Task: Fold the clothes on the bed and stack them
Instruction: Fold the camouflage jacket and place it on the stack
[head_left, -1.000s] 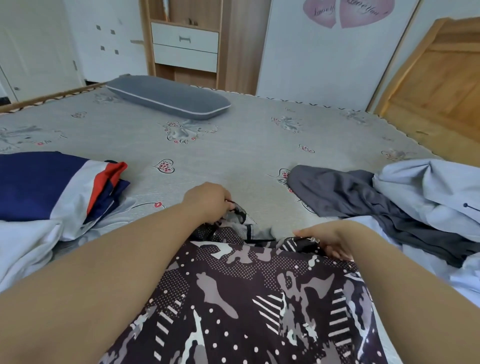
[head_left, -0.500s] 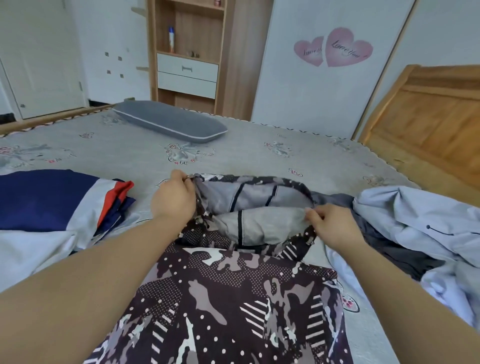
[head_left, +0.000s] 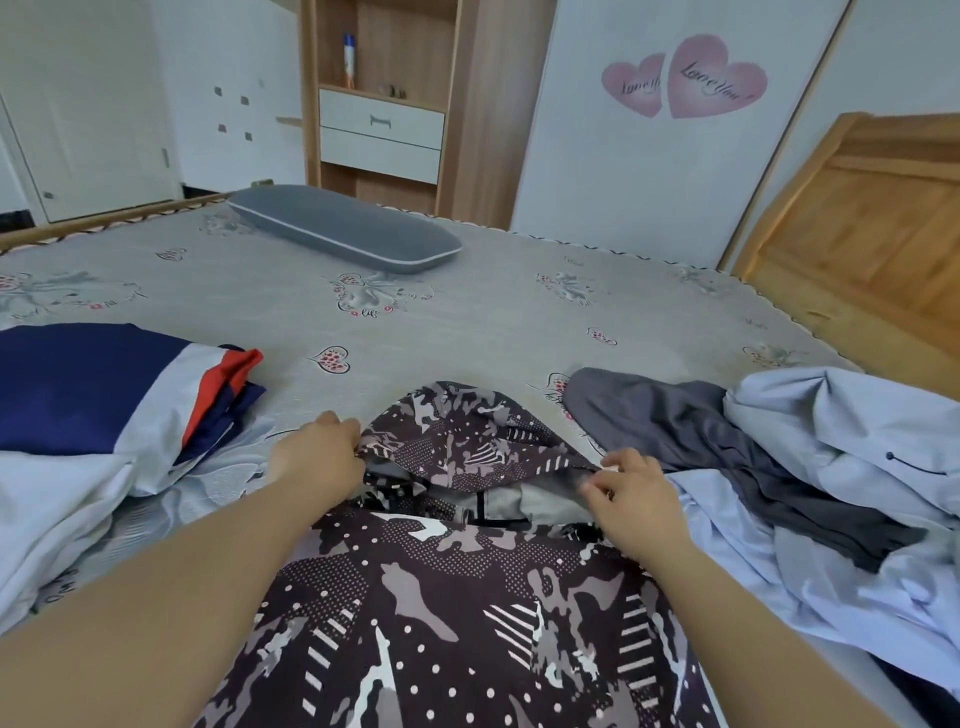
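Observation:
A dark patterned hooded jacket (head_left: 467, 613) lies spread on the bed (head_left: 467, 322) in front of me, its hood (head_left: 467, 431) laid out flat beyond the collar. My left hand (head_left: 317, 457) pinches the hood's left edge. My right hand (head_left: 634, 493) pinches the hood's right edge at the collar. To the left sits a folded navy, white and red garment (head_left: 104, 384) on pale cloth (head_left: 47, 519). On the right lie a dark grey garment (head_left: 701, 441) and a light blue garment (head_left: 857, 467), both unfolded.
A grey pillow (head_left: 343, 228) lies at the far side of the bed. A wooden headboard (head_left: 872, 218) stands at the right. Behind the bed are a wooden shelf unit with drawers (head_left: 382, 119) and a white wardrobe with heart stickers (head_left: 680, 78).
The hood, held up with its grey lining showing half a second ago, now lies flat away from me, pattern side up. Both hands moved down and outward with its edges.

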